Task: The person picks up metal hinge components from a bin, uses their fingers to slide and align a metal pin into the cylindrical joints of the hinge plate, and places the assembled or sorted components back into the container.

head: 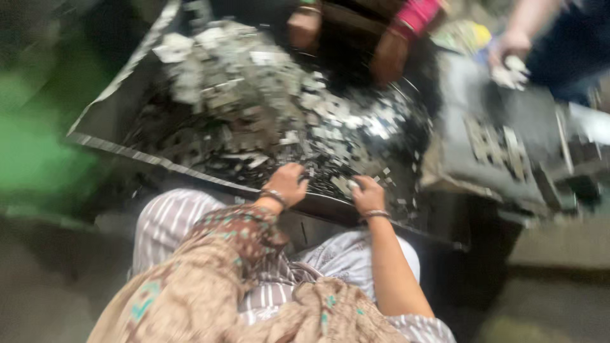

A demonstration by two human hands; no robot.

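Fingers of both hands curled on metal scraps in dark tray; grip unclear, floor blurred.

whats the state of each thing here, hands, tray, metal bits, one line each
left hand: curled, fingers down in the pieces at the tray's near edge
right hand: closed on a small pale piece
metal pieces: loose, heaped high at the far side
tray: dark, tilted in view, full
co-worker's hand: holding pale pieces
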